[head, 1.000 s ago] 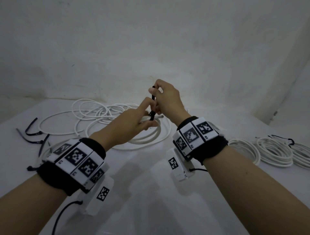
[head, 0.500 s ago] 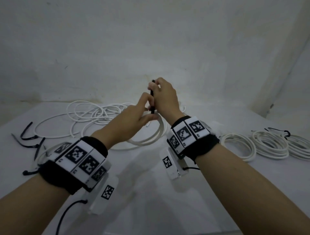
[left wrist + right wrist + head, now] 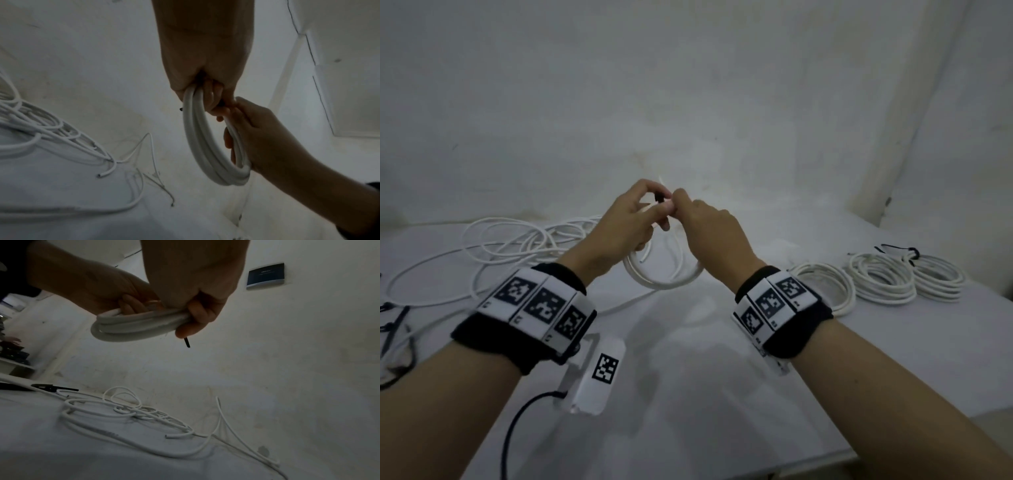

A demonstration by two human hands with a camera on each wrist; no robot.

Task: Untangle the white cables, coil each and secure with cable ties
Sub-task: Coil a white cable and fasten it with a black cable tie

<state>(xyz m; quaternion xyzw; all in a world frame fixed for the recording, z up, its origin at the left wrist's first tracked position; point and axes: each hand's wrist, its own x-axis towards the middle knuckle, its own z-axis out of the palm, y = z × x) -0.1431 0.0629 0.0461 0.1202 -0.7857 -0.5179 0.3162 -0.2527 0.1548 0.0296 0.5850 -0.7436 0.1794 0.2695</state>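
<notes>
Hands (image 3: 671, 222) grip white coil (image 3: 664, 277) with black tie (image 3: 186, 342) above table (image 3: 688, 377).

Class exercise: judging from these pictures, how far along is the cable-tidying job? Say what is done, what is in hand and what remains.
Done: three coils lie at the right; a black tie shows on the farthest only. In hand: the left hand and right hand grip a small white coil while working a black cable tie. Left: the tangled white cables on the table's left, with spare ties beside them.
</notes>
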